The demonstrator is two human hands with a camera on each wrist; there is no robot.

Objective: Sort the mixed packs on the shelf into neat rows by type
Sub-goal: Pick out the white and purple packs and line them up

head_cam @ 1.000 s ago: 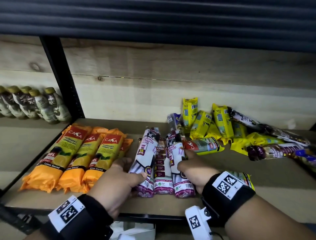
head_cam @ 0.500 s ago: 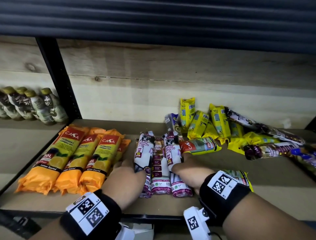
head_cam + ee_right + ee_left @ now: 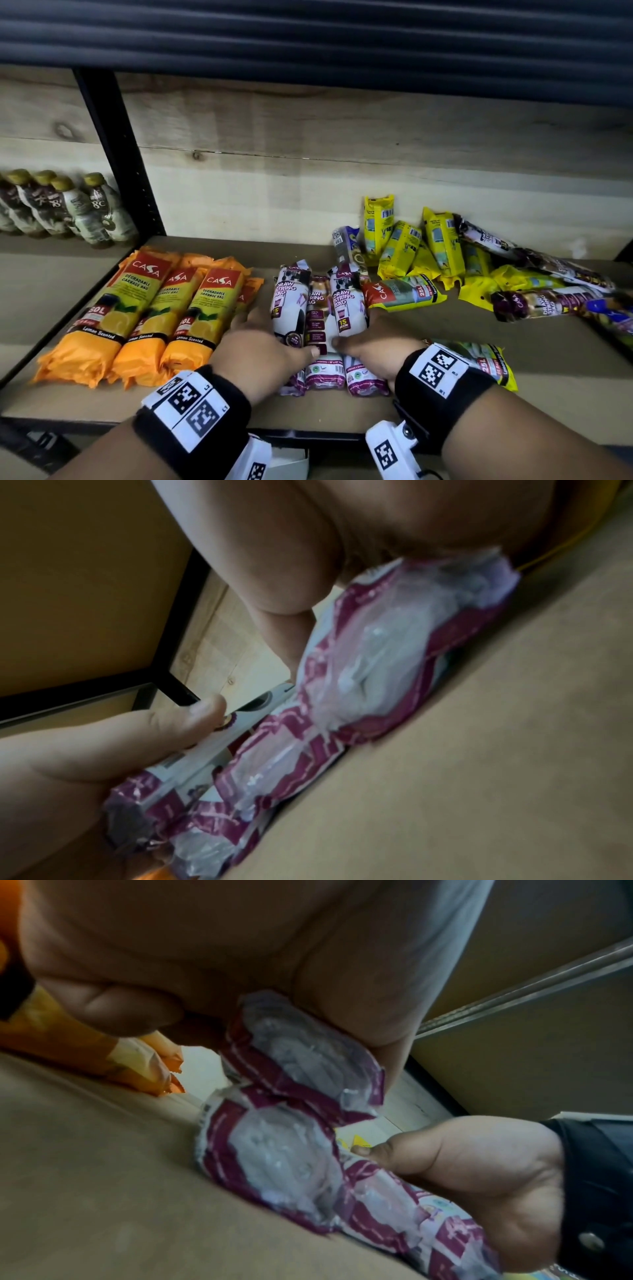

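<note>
Three purple-and-white draw string bag packs [image 3: 346, 301] lie side by side at the shelf's front middle. My left hand [image 3: 263, 346] grips the left pack [image 3: 301, 1053], fingers down its outer side and thumb over the top. My right hand [image 3: 373, 342] grips the right pack [image 3: 394, 656] the same way from the other side. The two thumbs nearly meet over the middle pack [image 3: 317, 315]. Three orange lemon-scented packs [image 3: 144, 315] lie in a row to the left. A mixed heap of yellow packs [image 3: 442, 240] and dark purple packs [image 3: 548, 301] lies at the back right.
A green-and-red 25L pack [image 3: 404, 291] lies just right of the purple row, and another [image 3: 486, 359] sits partly under my right wrist. A black post [image 3: 116, 147] divides off a bay of bottles [image 3: 68, 209]. The shelf board [image 3: 342, 414] ends just below my wrists.
Both hands have closed in from the sides, and the left purple pack has slid right against the middle one. The thumbs now almost touch.
</note>
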